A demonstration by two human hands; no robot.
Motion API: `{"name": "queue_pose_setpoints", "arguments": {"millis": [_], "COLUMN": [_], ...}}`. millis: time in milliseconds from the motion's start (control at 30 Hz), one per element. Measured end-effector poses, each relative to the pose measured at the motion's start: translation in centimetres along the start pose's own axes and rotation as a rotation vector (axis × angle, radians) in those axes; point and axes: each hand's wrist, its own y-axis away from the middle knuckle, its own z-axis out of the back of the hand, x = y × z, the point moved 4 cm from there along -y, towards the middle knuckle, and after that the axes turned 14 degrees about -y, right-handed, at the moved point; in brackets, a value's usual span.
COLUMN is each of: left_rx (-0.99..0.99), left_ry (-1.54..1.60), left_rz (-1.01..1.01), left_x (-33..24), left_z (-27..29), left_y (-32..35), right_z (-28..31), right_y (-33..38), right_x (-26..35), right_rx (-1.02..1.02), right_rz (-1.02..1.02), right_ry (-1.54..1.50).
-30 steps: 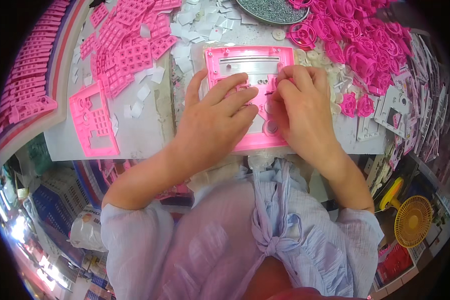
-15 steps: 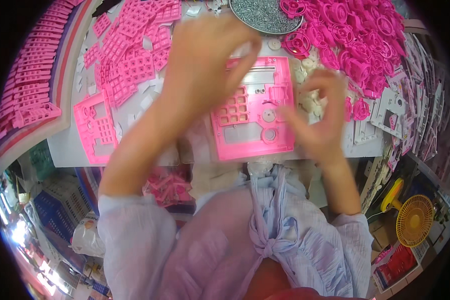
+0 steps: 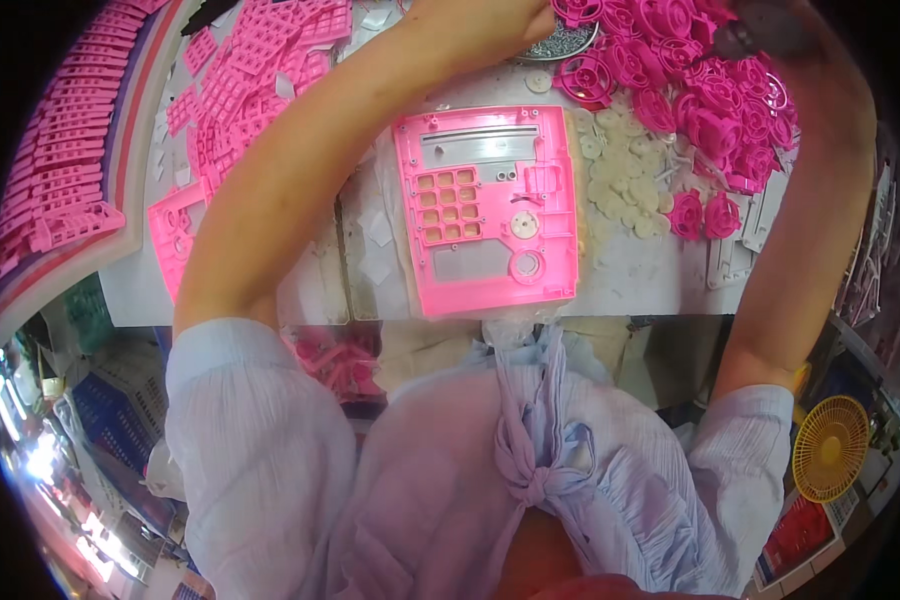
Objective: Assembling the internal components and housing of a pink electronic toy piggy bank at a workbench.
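A pink plastic casing (image 3: 565, 215) lies open side up at the middle of the table, with a grid of square holes, a grey clear window and a white disc inside. My left hand (image 3: 490, 30) is at the far edge of view over a round metal bowl of small screws (image 3: 570, 42). Its fingers are bent together at the bowl; what they pinch, if anything, is hidden. At the far right my right hand (image 3: 835, 50), in shadow and partly cut off, is closed round a dark electric screwdriver (image 3: 770, 32), whose narrow tip points left above the magenta parts.
Magenta ring-shaped parts (image 3: 730, 120) are heaped at the far right, with white discs (image 3: 625, 180) beside them. Pink grid pieces (image 3: 270, 45) pile up at the far left. Stacked pink frames (image 3: 65, 150) line the left side. A yellow fan (image 3: 830, 450) stands at lower right.
My left hand has moved away from above the casing to the screw bowl. My right hand has gone from beside the casing to the far right and taken the screwdriver.
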Motion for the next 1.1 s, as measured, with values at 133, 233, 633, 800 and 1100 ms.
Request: {"name": "queue_pose_setpoints", "arguments": {"millis": [133, 233, 633, 800, 1100], "left_rx": [-0.113, -0.119, -0.111, -0.162, -0.061], "left_ry": [0.239, 0.317, 0.724, 0.426, 0.212], "left_rz": [-0.139, -0.053, 0.153, 0.192, -0.153], "left_x": [-3.4, -6.8, -7.9, -8.4, -9.1], "left_z": [6.4, 8.7, 7.2, 8.5, 7.0], "left_y": [5.6, 10.9, 14.6, 14.7, 16.6], "right_z": [-3.1, -7.4, -12.0, -12.1, -11.7], "right_y": [4.4, 8.1, 8.8, 9.1, 11.0], "right_x": [-1.2, -3.6, -2.0, -2.5, -5.8], "right_rx": [-0.460, -0.272, -0.119, -0.120, -0.115], "right_rz": [-0.034, 0.111, -0.014, -0.049, -0.076], "right_ry": [-0.223, -0.472, -0.280, -0.248, -0.199]}}
